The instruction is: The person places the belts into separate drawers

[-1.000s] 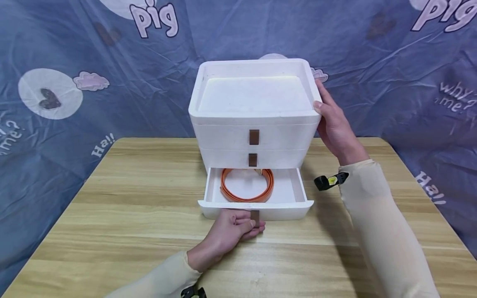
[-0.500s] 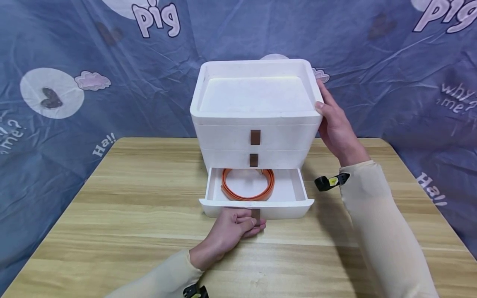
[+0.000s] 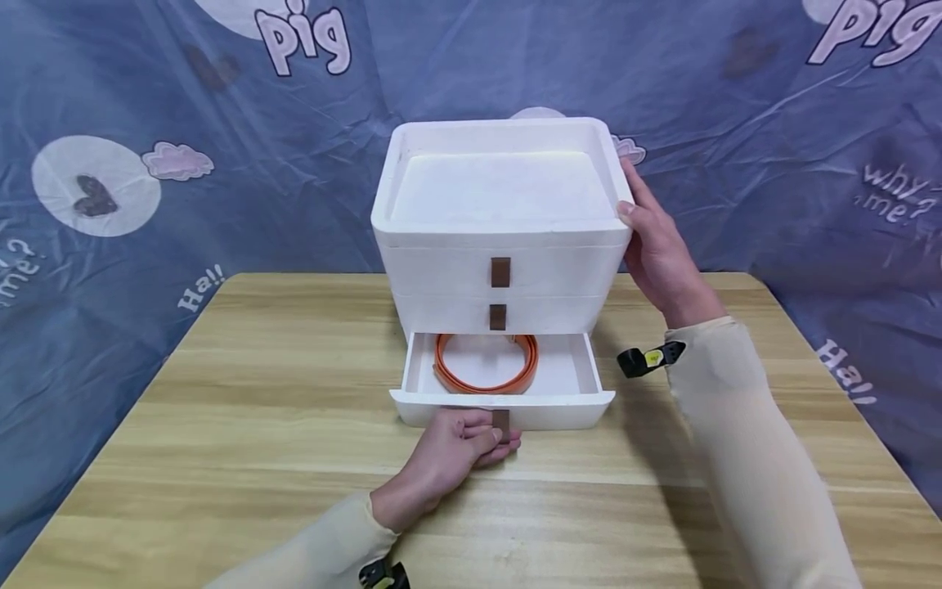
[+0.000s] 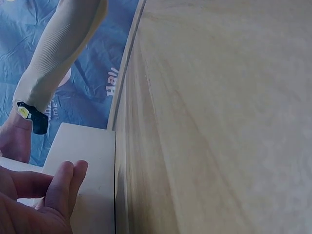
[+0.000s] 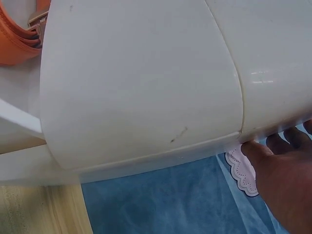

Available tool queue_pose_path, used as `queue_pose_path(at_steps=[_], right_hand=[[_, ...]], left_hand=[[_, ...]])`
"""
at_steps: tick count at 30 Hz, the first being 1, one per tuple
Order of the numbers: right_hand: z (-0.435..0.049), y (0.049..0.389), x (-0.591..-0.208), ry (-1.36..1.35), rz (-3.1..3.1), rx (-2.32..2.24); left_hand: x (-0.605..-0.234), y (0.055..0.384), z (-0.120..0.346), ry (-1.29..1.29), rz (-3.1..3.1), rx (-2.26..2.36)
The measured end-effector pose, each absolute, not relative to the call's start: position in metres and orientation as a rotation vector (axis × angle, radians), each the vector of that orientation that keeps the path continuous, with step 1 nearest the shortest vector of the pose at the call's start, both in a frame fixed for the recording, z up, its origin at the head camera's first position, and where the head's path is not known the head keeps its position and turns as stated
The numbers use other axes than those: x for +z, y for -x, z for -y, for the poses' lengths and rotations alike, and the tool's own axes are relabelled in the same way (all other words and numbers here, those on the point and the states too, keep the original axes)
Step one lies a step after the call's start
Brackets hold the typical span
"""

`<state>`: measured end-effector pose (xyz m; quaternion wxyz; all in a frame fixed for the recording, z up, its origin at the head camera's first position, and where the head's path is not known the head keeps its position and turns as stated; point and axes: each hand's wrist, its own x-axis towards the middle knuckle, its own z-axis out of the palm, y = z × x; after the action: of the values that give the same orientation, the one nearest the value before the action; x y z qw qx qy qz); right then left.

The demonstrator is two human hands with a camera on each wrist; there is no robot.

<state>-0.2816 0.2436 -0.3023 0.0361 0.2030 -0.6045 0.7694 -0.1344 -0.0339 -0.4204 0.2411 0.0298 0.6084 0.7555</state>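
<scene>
A white drawer unit [image 3: 502, 274] with three drawers stands on the table, its bottom drawer [image 3: 574, 411] pulled out. Inside that drawer lies a coiled orange belt [image 3: 524, 380], whose buckle [image 5: 39, 22] shows in the right wrist view. My left hand [image 3: 449, 454] pinches the drawer's brown pull tab [image 3: 500, 421] between thumb and fingers. Up at the unit's right side, my right hand [image 3: 658, 249] rests its thumb on the top rim and lays its fingers along the side wall. Those fingers [image 5: 258, 151] press against the wall in the right wrist view.
The unit's top forms a shallow tray [image 3: 508, 188]. Two upper drawers with brown tabs [image 3: 500, 272] are closed. Wooden tabletop [image 3: 243, 393] surrounds the unit, and a blue printed cloth [image 3: 294, 164] hangs behind. Each sleeve carries a small black wrist camera [image 3: 651, 358].
The bottom drawer has slid in very slightly toward the unit, with my left hand moving along on its tab. My right hand keeps its place on the side.
</scene>
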Motion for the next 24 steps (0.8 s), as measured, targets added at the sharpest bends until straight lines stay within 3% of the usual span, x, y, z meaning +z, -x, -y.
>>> queue_pose_path(at_steps=[24], right_hand=[[-0.2421, 0.2814, -0.3027, -0.616, 1.864, 2.369]], left_hand=[[-0.4198, 0.1367, 0.033, -0.078, -1.672, 2.094]])
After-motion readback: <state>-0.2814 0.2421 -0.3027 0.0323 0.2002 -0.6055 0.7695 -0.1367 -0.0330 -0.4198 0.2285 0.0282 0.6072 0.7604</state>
